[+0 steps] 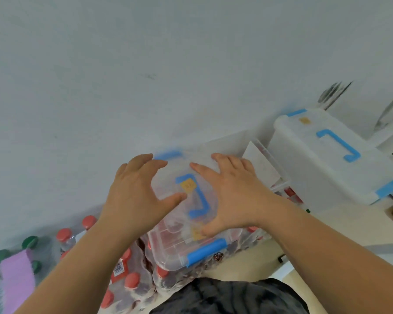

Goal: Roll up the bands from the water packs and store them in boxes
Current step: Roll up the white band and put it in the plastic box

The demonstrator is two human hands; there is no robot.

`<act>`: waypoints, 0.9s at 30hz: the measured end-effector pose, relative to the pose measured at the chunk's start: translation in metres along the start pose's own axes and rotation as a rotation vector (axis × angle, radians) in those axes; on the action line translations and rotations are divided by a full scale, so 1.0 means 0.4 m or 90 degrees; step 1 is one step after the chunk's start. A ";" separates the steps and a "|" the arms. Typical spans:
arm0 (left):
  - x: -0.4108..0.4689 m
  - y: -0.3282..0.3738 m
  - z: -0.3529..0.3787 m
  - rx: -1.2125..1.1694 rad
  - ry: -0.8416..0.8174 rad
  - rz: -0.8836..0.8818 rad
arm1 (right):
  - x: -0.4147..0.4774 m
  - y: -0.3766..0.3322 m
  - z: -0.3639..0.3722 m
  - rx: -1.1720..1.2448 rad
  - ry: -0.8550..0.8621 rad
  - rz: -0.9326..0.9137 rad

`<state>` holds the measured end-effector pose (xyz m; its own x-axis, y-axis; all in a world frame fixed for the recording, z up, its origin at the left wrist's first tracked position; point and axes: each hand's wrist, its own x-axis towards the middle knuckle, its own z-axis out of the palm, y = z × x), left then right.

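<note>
**Head cam check: both hands on the clear box lid**

Watching the feed remotely, here's what I've got. The clear box (168,252) with the blue handle (201,200) sits on top of the red-capped water packs (132,282), over toward their right edge. Lid is on, with one blue latch (205,251) on the near side and another (168,154) on the far side.

The left hand (136,189) is spread over the left part of the lid, fingers fanned and a bit bent, thumb touching the top. It isn't wrapped around anything. The right hand (234,196) lies flat on the right part of the lid, fingers straight and pressing down, also gripping nothing.

There's reddish stuff showing through the plastic, but it's too blurry to say what it is.

At the bottom left corner, a pink band (17,282) lies across the green-capped pack (30,242). A bigger white box (327,159), closed, sits off to the right, well apart from the hands.
</note>
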<state>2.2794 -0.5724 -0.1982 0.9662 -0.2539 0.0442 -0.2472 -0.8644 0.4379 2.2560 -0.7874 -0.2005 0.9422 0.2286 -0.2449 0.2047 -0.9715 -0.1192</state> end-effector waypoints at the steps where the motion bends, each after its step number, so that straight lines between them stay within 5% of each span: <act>1: 0.012 0.017 0.001 -0.007 0.004 0.015 | -0.010 0.015 -0.002 0.004 0.007 0.024; 11: 0.164 0.173 0.105 0.090 -0.158 0.167 | -0.041 0.172 0.037 0.008 0.063 0.406; 21: 0.282 0.180 0.181 0.196 -0.312 0.178 | 0.011 0.190 0.077 0.037 0.049 0.447; 27: 0.284 0.172 0.188 0.233 -0.294 0.211 | 0.005 0.207 0.125 0.094 0.044 0.423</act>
<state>2.3667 -0.6935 -0.2306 0.7252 -0.6199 -0.2997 -0.6122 -0.7797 0.1316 2.2618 -0.8643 -0.2589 0.8709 -0.4231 -0.2501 -0.4571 -0.8842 -0.0960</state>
